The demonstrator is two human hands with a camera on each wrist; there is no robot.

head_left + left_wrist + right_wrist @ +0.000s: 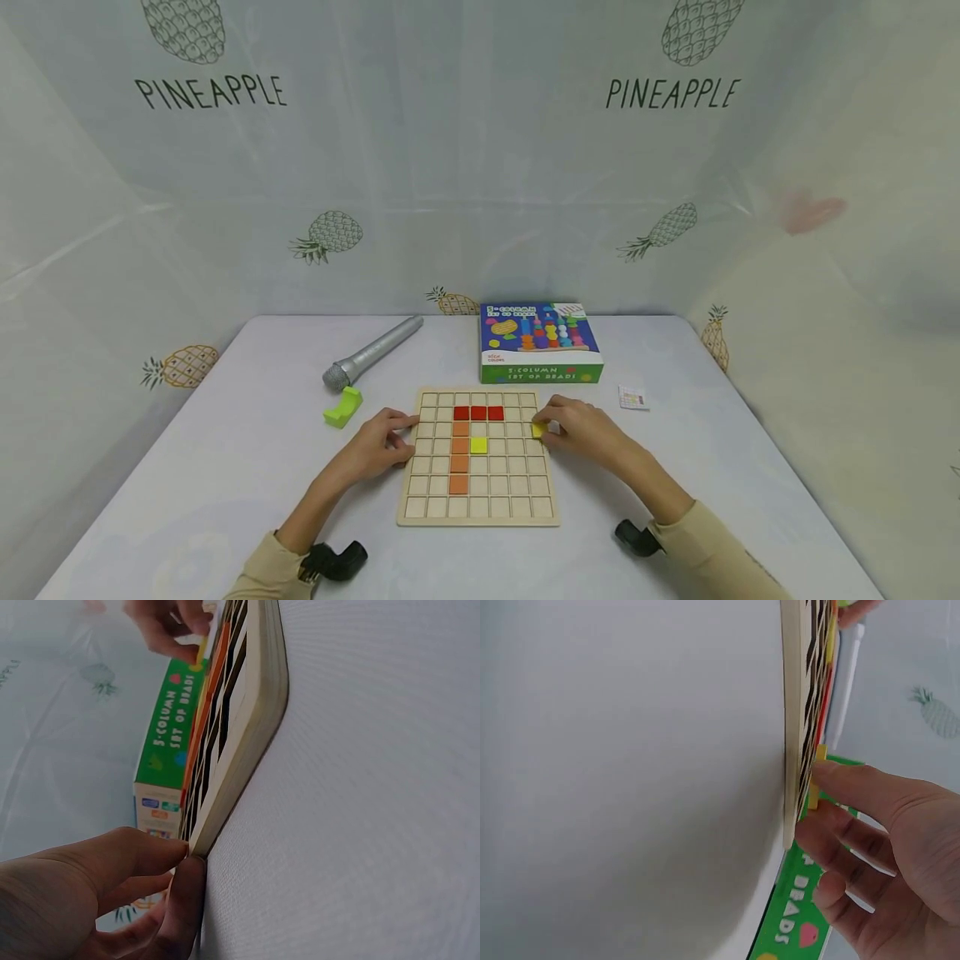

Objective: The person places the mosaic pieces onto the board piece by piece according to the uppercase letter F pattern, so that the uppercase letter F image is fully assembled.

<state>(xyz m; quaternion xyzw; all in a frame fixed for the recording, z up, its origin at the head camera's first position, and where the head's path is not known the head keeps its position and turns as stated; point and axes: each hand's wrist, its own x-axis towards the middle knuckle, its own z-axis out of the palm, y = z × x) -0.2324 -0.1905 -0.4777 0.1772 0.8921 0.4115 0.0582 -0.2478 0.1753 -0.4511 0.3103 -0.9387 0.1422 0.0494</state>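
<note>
A wooden grid board (477, 523) lies flat on the table between the two hands. Three red square tiles (478, 413) sit in a row near its top, above a column of several orange tiles (459, 463). One bright yellow tile (478, 445) lies right of that column. My right hand (588, 429) pinches another yellow tile (818, 776) between thumb and fingers at the board's right edge. Along the left edge, my left hand (372, 446) rests its thumb and fingertips against the board's side (236, 780).
Behind the board stands a blue and green bead-set box (542, 373). A silver microphone (378, 346) and a bright green curved block (343, 407) lie at the back left. Toward the right is a small printed card (633, 397). The white table (225, 467) meets a pineapple-print curtain (480, 167).
</note>
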